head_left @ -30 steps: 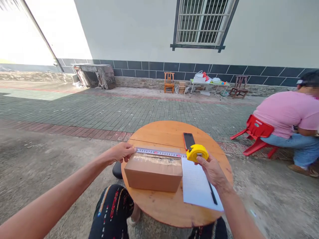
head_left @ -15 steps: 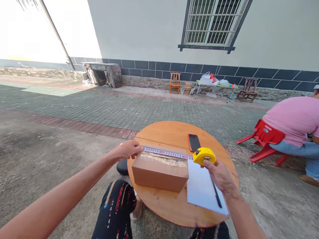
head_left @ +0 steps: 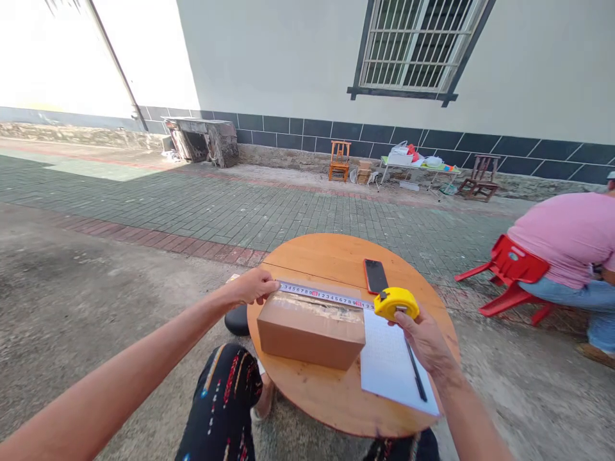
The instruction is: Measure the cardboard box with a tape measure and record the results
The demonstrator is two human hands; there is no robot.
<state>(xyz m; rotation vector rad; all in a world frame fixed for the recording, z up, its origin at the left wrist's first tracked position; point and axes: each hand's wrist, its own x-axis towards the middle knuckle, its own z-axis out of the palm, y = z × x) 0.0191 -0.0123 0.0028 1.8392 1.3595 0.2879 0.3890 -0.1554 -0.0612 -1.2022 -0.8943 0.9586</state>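
Left hand [head_left: 254, 287] pinched the free end of the measuring blade [head_left: 327, 297] near the left edge of the desk [head_left: 319, 250]. Right hand [head_left: 426, 339] gripped the yellow tape case [head_left: 398, 303] above the desk's right half. The blade extended between both hands along the far top edge of the cardboard box [head_left: 311, 331], which rested toward the desk's left edge. Paper [head_left: 384, 368] lay right of the box, bearing a black pen [head_left: 417, 376]; a phone [head_left: 375, 276] lay nearer the far edge.
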